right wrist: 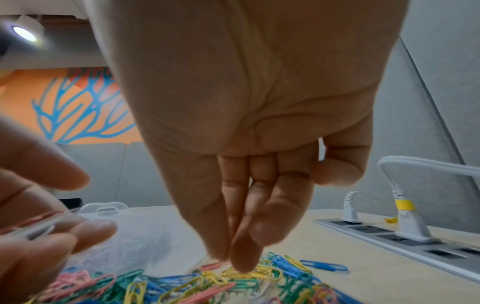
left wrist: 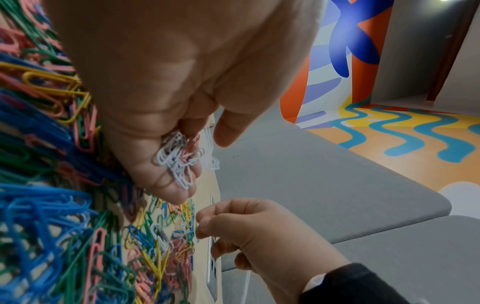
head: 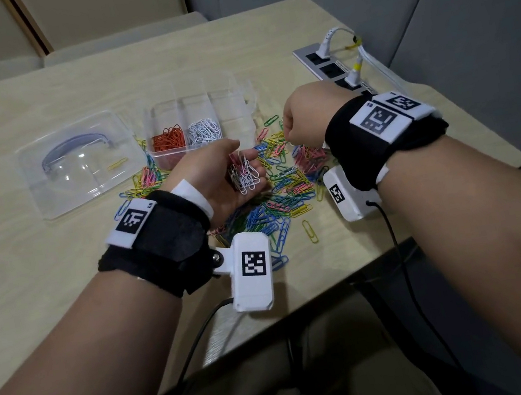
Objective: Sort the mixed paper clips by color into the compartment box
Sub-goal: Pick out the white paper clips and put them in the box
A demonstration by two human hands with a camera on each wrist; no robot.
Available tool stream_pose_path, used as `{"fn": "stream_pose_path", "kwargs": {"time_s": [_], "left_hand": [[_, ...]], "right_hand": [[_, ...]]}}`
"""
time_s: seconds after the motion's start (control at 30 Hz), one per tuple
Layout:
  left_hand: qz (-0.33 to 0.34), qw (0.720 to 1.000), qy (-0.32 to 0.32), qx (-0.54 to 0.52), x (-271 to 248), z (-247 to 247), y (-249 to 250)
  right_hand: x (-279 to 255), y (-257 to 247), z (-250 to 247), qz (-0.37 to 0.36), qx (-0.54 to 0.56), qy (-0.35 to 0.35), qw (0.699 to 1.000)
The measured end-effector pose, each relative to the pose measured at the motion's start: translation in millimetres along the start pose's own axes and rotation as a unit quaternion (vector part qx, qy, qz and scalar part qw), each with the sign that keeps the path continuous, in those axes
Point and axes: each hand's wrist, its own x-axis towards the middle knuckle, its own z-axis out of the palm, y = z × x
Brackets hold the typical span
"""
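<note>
My left hand [head: 224, 165] is palm up over the pile, its fingers curled round a bunch of white paper clips [head: 244, 176] [left wrist: 174, 162] with a pink one among them. My right hand [head: 291, 132] [right wrist: 240, 259] points down, fingertips pressed together and touching yellow clips at the top of the mixed clip pile [head: 285, 189] [right wrist: 207, 283]. Whether a clip sits between those fingertips is hidden. The clear compartment box [head: 237, 104] stands behind, with orange clips [head: 167, 140] in one compartment and white clips [head: 204, 130] in the one beside it.
The clear box lid [head: 82, 180] lies to the left with one yellow clip [head: 117, 163] on it. A power strip [head: 330, 70] [right wrist: 415, 236] with white plugs and cables runs along the right edge. The table's front edge is close to my wrists.
</note>
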Motion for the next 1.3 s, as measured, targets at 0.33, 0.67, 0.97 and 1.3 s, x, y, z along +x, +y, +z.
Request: {"fn": "stream_pose_path", "kwargs": {"time_s": [0.33, 0.67, 0.97, 1.3], "left_hand": [[0.003, 1.0, 0.006, -0.002, 1, -3, 2], [0.005, 1.0, 0.007, -0.003, 1, -3, 0], [-0.003, 0.999, -0.006, -0.032, 6, 0, 0], [-0.009, 1.0, 0.0, -0.024, 5, -4, 0]], "right_hand": [[-11, -14, 12, 0.018, -0.027, -0.085, 0.996], [-18, -10, -5, 0.012, 0.023, -0.027, 0.999], [-22, -23, -17, -0.085, 0.24, 0.011, 0.967], [12, -3, 5, 0.062, -0.03, -0.028, 0.997]]}}
